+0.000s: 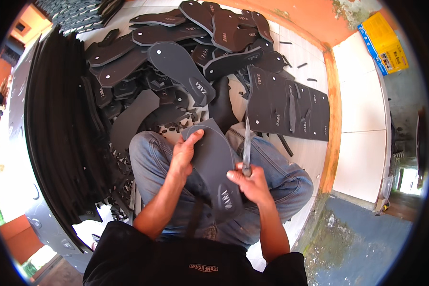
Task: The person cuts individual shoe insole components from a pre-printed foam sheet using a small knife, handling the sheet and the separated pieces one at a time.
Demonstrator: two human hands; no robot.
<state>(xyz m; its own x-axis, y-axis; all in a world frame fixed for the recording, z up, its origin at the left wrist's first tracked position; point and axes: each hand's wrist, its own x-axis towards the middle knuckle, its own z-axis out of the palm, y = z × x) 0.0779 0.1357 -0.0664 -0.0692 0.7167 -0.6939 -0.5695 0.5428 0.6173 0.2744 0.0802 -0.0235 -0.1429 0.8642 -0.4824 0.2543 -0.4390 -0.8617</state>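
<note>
A: Where does the dark sole piece [209, 155] lie relative to the lap [286, 178]?

B: Over the middle of the lap, lettered narrow end toward the body, broad end away; whether it touches the denim cannot be told.

A: And the fingers?

B: The left hand [183, 153], over the lap's left side, pinches the piece's left edge near the broad end, thumb on top, the other fingers largely hidden beneath. The right hand [253, 185], over the lap's right side, curls round the handle of a knife [247, 143], thumb at the piece's right edge; the blade points away from the lap.

A: How does such material handle?

B: Its matte, sheet-like look suggests foam: light, flexible yet shape-keeping, hardly slippery or fragile. The best hold is probably the margin farthest from the blade.

A: Beyond the lap?

B: A heap of similar soles [174, 62].
</note>
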